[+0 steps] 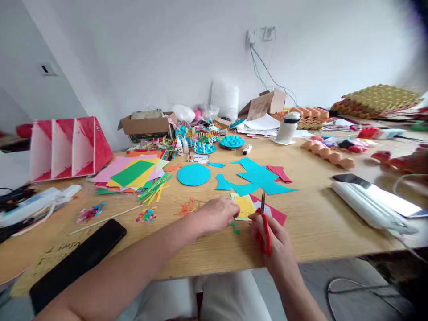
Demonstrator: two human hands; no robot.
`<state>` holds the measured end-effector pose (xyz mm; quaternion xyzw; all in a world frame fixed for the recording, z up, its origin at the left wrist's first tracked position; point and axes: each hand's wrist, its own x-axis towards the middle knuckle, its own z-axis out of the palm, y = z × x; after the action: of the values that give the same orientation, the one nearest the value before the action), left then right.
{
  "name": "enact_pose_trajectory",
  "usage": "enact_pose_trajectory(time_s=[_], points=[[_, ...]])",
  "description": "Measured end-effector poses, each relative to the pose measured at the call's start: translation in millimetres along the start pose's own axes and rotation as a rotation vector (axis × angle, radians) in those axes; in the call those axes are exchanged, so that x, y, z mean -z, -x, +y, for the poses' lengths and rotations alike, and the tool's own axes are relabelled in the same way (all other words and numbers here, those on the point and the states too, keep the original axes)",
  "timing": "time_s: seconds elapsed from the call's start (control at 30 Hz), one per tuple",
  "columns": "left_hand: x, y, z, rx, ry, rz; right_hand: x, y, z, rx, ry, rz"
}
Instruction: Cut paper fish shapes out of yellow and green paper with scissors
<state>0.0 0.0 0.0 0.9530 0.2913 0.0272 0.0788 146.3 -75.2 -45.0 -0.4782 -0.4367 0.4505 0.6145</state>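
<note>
My right hand (274, 238) grips red-handled scissors (265, 223), blades pointing up and away, near the table's front edge. My left hand (217, 214) rests just to its left, fingers curled down in a pinch over small green paper scraps (235, 227); what it pinches is hidden. Between and behind the hands lie a yellow paper piece (244, 206) and a red paper piece (276, 214). Farther back sit a blue paper circle (194, 174) and cut blue paper shapes (259, 177).
A black phone (78, 263) lies front left. A stack of coloured sheets (132, 174) and paper strips sit left of centre. Another person's hand (409, 164) works at the right edge, near a white device (371, 203). Boxes, glue bottles, egg cartons (377, 99) crowd the back.
</note>
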Motion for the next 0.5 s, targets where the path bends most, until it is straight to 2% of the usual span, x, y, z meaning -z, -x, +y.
enact_pose_trajectory(time_s=[0.13,0.5], points=[[3.5,-0.4,-2.6,-0.002,0.004,-0.04,2.5,2.8,-1.5,0.0,0.001,0.011],[-2.7,-9.8,2.6,0.02,0.003,-0.125,3.1,1.8,-1.1,-0.014,0.008,-0.008]])
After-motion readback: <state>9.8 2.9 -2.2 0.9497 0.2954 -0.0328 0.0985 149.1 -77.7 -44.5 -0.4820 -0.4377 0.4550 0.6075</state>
